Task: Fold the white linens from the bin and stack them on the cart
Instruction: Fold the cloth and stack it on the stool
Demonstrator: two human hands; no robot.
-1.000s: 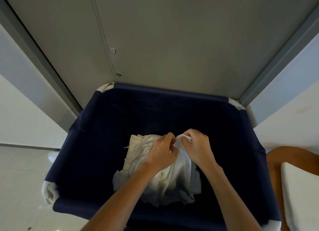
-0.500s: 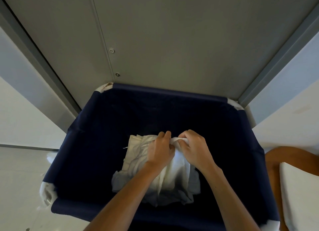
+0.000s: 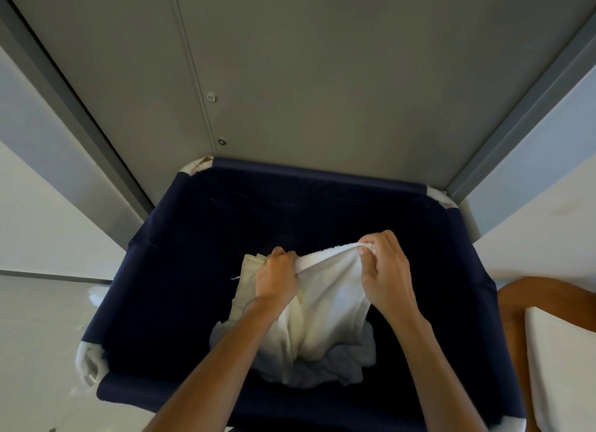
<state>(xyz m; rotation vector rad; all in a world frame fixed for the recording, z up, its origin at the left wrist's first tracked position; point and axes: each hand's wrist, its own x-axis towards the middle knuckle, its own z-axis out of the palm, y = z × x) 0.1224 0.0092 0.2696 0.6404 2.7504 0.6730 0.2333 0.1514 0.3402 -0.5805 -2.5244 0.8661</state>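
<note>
A white towel (image 3: 325, 299) hangs inside the dark blue fabric bin (image 3: 180, 270), over a heap of pale linens (image 3: 335, 364) at the bin's bottom. My left hand (image 3: 279, 278) grips the towel's top hem at its left end. My right hand (image 3: 385, 267) pinches the same hem at its right end, a little higher. The hem is stretched between the two hands. A cream folded piece (image 3: 248, 270) shows behind my left hand.
A grey panelled wall (image 3: 322, 76) rises just behind the bin. At the right edge stands a wooden surface (image 3: 529, 299) with a white folded linen (image 3: 561, 367) on it. Pale floor (image 3: 42, 318) lies to the left.
My hands were close together on the towel's edge; they have drawn apart, the right hand going right and up, and the hem is now pulled out between them.
</note>
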